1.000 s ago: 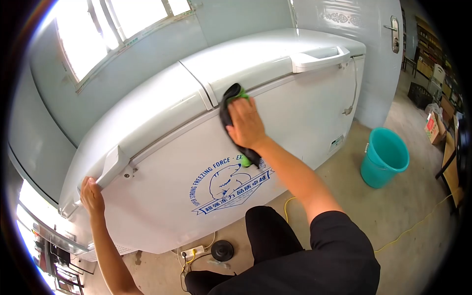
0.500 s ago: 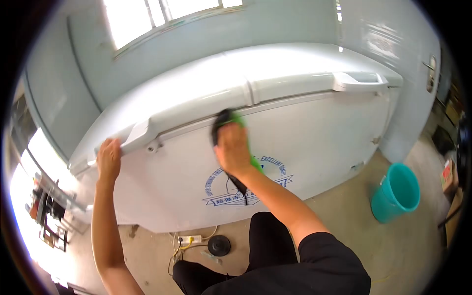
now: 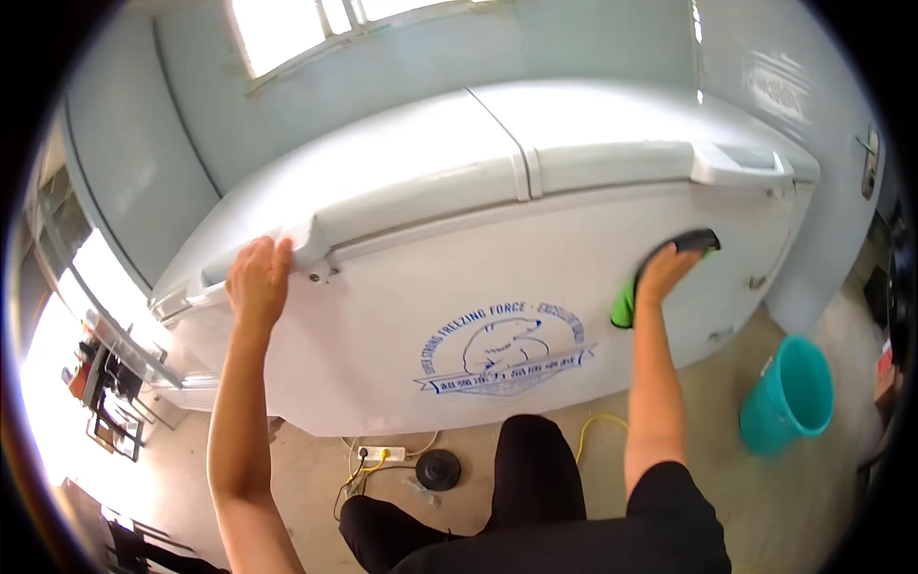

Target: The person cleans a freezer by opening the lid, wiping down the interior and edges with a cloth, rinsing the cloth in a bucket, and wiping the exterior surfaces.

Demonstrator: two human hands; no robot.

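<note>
The right hand (image 3: 663,273) is on a black and green cloth (image 3: 623,304), which lies against the front of a white freezer (image 3: 363,364), on its right part, below the right handle (image 3: 710,165) and to the right of the blue bear picture (image 3: 505,346). The back of this hand is seen, and the fingers point up and to the right over the cloth; I cannot tell whether they pinch it or only press it flat. The left hand (image 3: 256,277) touches the left handle (image 3: 308,239) of the freezer, with its fingers near together on the upper side; how firmly they are closed around it, I cannot tell. A green-blue bucket (image 3: 776,421) stands on the floor (image 3: 688,421), near the right end of the freezer. Below the front, near the person's knees, there are a white power strip (image 3: 394,452), a round black object (image 3: 438,470) and a yellow cable (image 3: 602,418).
</note>
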